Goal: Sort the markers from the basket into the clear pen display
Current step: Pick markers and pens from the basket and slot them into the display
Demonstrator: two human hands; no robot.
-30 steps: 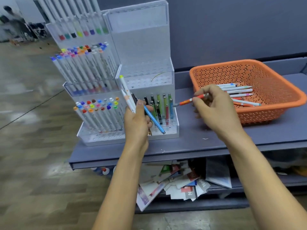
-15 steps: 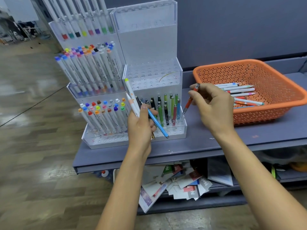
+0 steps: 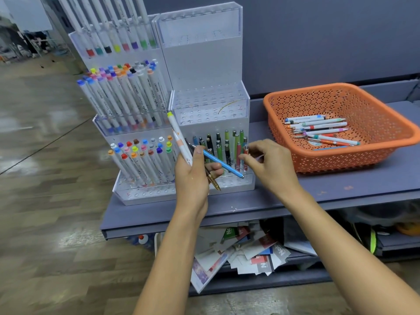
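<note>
A: Right fingers first?

B: Index and thumb reach left, tips at the end pen in the front row of the clear display. There is motion blur, so I cannot tell whether they pinch it or only touch it. The other fingers are loosely curled. The right hand is palm down and the forearm runs off the lower right corner.

A: Left hand?

B: It is closed round a bundle, with the thumb pressed along it. It holds a white marker with a yellow-green cap up, a blue pen slanting down to the right, and a gold-tipped pen poking out below. The back of the hand faces the camera and the wrist is upright, in front of the display's lowest tier.

A: Remaining stock?

B: A loose pile of markers lies in the orange basket, on the shelf to the right of the display.

A: Obscured items?

B: The left hand covers part of the front row. A dark pen in the bundle is mostly hidden. The top-tier markers are cut off by the frame edge. The papers under the shelf are unreadable.
</note>
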